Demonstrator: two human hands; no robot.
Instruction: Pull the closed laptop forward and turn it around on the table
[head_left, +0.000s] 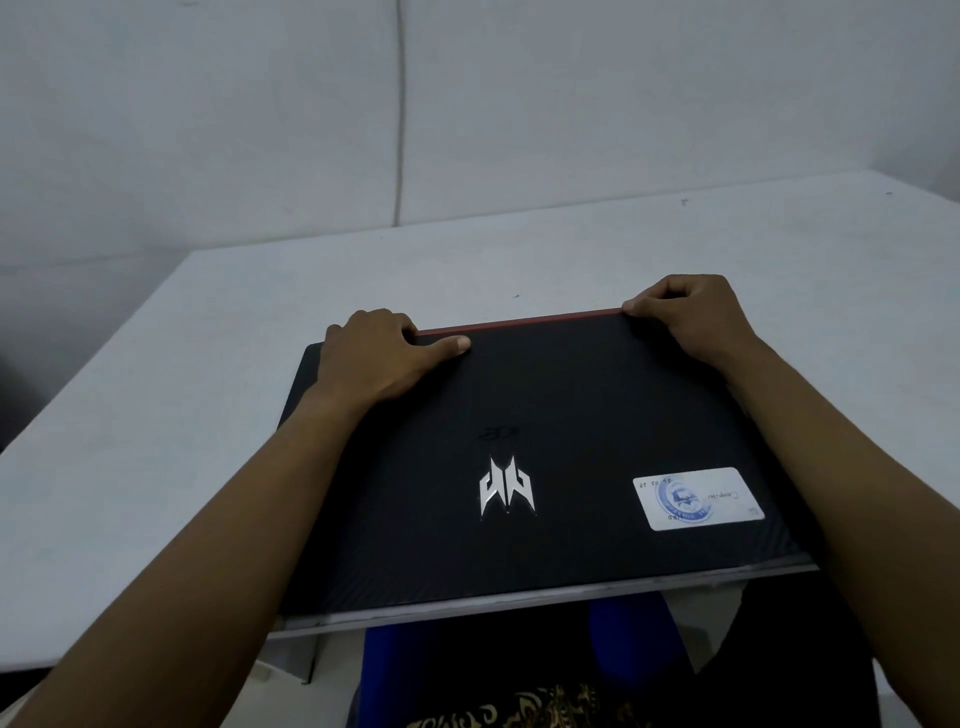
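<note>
Dim, soft light (wide-angle edge bending)

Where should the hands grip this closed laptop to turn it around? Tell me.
Judging by its pose, grip the laptop at its short side edges, one hand from each side. The near edge already overhangs the table, so the left hand and right hand at the far red edge can only pull, not pivot it.

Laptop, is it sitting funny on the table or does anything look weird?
Yes. The closed laptop sits crooked, and its near edge sticks out past the table edge, over the person's lap. The left hand and right hand grip its far red edge. No damage shows.
</note>
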